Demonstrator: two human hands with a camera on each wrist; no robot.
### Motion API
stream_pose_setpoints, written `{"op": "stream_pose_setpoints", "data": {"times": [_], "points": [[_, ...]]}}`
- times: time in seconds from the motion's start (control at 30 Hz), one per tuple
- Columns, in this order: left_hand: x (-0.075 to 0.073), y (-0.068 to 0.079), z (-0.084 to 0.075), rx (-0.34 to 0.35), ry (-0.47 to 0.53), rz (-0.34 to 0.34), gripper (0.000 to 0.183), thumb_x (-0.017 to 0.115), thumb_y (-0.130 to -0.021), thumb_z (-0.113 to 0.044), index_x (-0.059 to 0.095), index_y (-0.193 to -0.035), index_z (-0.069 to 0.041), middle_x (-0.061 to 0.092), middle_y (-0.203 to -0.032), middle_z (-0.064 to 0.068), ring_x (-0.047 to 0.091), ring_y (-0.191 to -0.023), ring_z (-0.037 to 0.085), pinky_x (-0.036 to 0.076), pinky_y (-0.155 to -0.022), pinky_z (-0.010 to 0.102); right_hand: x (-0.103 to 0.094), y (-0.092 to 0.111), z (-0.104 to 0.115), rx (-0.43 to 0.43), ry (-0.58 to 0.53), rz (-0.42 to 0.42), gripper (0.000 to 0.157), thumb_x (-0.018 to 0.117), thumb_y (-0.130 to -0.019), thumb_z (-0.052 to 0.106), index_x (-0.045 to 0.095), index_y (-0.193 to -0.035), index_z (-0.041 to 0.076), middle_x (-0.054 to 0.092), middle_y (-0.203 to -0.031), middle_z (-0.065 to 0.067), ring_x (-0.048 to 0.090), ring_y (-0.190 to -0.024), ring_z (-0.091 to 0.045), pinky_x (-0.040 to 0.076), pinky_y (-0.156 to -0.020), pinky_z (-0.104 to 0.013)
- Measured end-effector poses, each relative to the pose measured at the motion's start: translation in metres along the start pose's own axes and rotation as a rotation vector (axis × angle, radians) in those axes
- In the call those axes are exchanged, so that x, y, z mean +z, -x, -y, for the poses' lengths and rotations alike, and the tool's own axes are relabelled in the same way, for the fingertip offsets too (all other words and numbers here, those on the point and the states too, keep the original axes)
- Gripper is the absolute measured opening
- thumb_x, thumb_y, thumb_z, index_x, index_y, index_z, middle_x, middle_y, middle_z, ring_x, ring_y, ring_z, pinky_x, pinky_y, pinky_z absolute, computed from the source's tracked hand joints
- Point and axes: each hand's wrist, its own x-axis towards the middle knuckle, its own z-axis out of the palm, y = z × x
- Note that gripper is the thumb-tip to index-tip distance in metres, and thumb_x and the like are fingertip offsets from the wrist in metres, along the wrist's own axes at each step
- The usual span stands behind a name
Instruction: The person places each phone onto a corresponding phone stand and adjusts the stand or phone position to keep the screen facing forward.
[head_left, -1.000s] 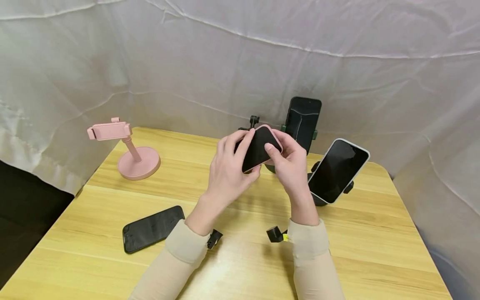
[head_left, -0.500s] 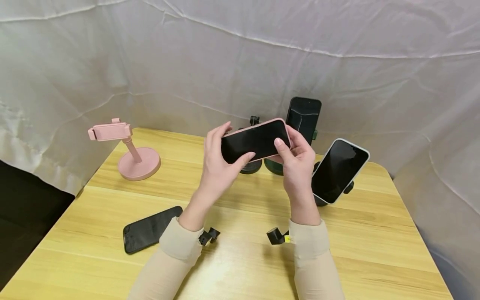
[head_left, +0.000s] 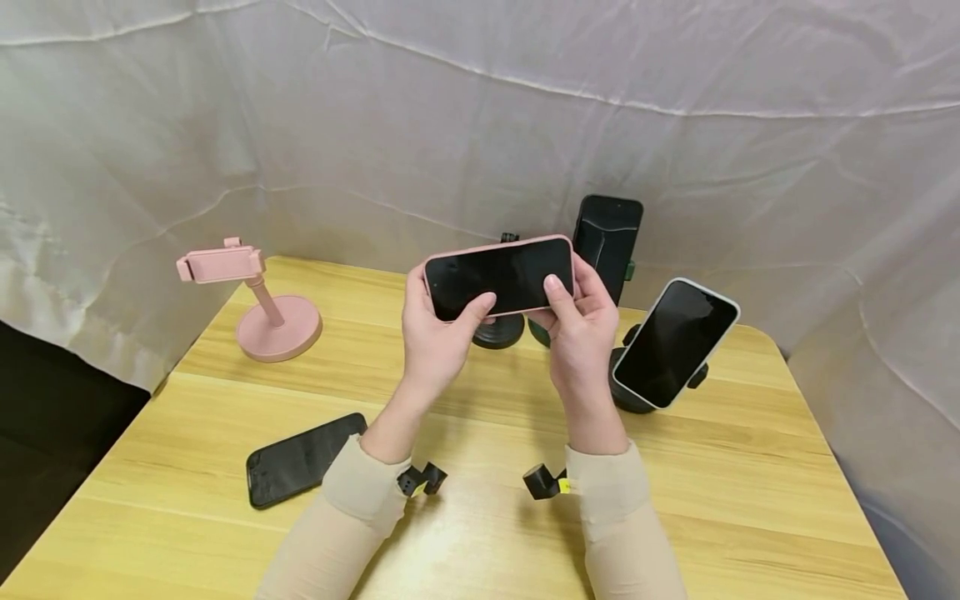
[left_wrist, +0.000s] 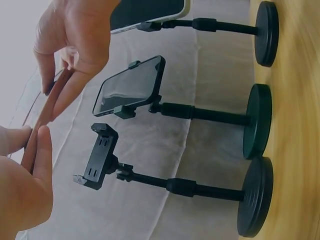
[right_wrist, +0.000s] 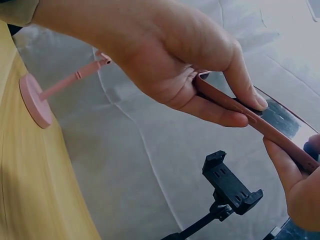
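Note:
A phone in a pink case (head_left: 498, 273) is held sideways above the table, its dark screen towards me. My left hand (head_left: 437, 346) grips its left end, thumb over the lower edge onto the screen. At the other end my right hand (head_left: 581, 342) grips it, with the thumb on the screen and the fingers behind. Past the phone, a black phone stand (left_wrist: 100, 157) has nothing in its clamp. Beside that, a green-based stand (left_wrist: 257, 121) holds a black phone (head_left: 609, 237). Far to the left, the pink phone stand (head_left: 279, 327) has an unfilled clamp.
To the right, another phone with a pale edge (head_left: 675, 342) leans in a black stand (head_left: 632, 400). A black phone (head_left: 300, 462) lies flat on the wooden table (head_left: 750, 483), near my left sleeve (head_left: 363, 487). A grey cloth (head_left: 420, 125) hangs behind the table.
The pink-cased phone has turned from a slant to nearly level and faces me more fully. My left hand has shifted its grip out to the phone's left end.

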Motion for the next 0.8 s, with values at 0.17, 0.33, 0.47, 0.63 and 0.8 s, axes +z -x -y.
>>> {"op": "stream_pose_setpoints", "data": {"times": [0.17,0.33,0.47,0.63,0.8], "points": [[-0.004,-0.002,-0.002,0.008,0.0,-0.009,0.059,0.074,-0.088,0.013,0.04,-0.136,0.006,0.06,-0.12,0.019,0.071,-0.083,0.02,0.064,-0.067,0.041,0.001,0.001,0.001,0.026,0.038,0.025,0.035,0.058,-0.102,-0.004,0.061,-0.137,-0.002,0.072,-0.118,-0.01,0.075,-0.099,-0.021,0.063,-0.082,-0.038],[-0.011,-0.006,-0.008,0.013,-0.019,-0.003,0.056,0.074,-0.088,0.014,0.043,-0.133,0.006,0.061,-0.114,0.017,0.071,-0.078,0.02,0.064,-0.067,0.039,-0.002,0.001,0.001,0.026,0.11,0.078,0.033,0.06,-0.101,-0.003,0.063,-0.134,-0.002,0.073,-0.115,-0.009,0.075,-0.096,-0.021,0.063,-0.084,-0.038],[-0.017,-0.009,-0.013,0.018,-0.077,0.015,0.049,0.075,-0.087,0.013,0.046,-0.126,0.007,0.062,-0.11,0.018,0.07,-0.079,0.019,0.064,-0.068,0.037,-0.007,0.0,0.002,0.026,0.19,0.137,0.031,0.063,-0.1,-0.002,0.063,-0.131,-0.003,0.074,-0.11,-0.007,0.076,-0.095,-0.02,0.062,-0.086,-0.038],[-0.028,-0.013,-0.019,0.028,-0.157,0.091,0.045,0.076,-0.088,0.012,0.049,-0.123,0.008,0.064,-0.109,0.022,0.07,-0.08,0.019,0.063,-0.068,0.036,-0.014,-0.002,0.007,0.064,0.345,0.203,0.028,0.065,-0.098,-0.003,0.063,-0.126,-0.005,0.075,-0.106,-0.002,0.074,-0.094,-0.016,0.061,-0.086,-0.032],[-0.041,-0.016,-0.029,-0.029,-0.297,0.165,0.044,0.079,-0.087,0.009,0.051,-0.121,0.006,0.067,-0.106,0.019,0.071,-0.078,0.018,0.063,-0.069,0.033,-0.02,-0.005,0.011,0.073,0.523,0.261,0.03,0.074,-0.094,0.0,0.066,-0.122,-0.003,0.074,-0.107,-0.004,0.072,-0.09,-0.015,0.059,-0.082,-0.025]]}}
